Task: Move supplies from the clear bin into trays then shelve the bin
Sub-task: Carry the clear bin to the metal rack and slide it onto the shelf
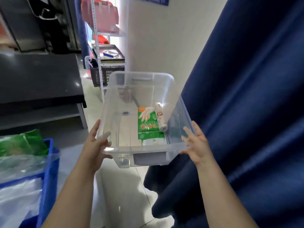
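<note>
While my left hand (97, 143) and right hand (196, 145) grip the clear bin (115, 102), fingers spread, a green glove pack (148, 124) lies inside.

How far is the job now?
Mostly done: the bin looks nearly empty. Both hands, left and right, hold its near corners in the air. A green packet and a white roll remain inside. Shelving the bin is not yet done.
</note>
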Motion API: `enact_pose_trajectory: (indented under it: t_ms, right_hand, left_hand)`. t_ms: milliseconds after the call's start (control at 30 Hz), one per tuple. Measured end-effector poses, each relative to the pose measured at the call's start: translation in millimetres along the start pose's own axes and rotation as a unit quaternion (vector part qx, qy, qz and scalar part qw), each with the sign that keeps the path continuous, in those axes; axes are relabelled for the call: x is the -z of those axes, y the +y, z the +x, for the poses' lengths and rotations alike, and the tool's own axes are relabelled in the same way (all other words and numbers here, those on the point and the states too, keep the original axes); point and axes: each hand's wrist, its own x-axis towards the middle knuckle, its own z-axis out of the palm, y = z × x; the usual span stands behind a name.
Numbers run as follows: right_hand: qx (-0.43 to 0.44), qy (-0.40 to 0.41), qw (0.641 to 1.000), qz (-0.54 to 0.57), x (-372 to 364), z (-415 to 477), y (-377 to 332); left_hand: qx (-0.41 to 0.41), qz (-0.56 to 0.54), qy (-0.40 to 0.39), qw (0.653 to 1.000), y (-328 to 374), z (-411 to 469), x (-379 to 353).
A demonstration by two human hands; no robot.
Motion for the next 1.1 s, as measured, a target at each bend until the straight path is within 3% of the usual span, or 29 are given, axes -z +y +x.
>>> enact_pose_trajectory:
  t_ms: [333, 500, 767, 1100]
  right_hand:
    - [-0.039, -0.028, 0.997, -0.055, -60, 220, -21]
    - [-0.032, -0.151, 0.983, -0.104, -92, 339, -25]
    - [-0.086, -0.176, 0.973, -0.118, -154, 536, -31]
    - [-0.105, -0.230, 0.961, -0.116, -334, 736, 9]
  left_hand:
    - [0.012, -0.014, 0.078, 0.997, 13, 178, -34]
    - [0.008, -0.011, 0.127, 0.992, 13, 271, -53]
    - [0.001, 0.011, 0.224, 0.974, 46, 416, -82]
    - [-0.016, -0.046, 0.247, 0.968, 106, 641, 6]
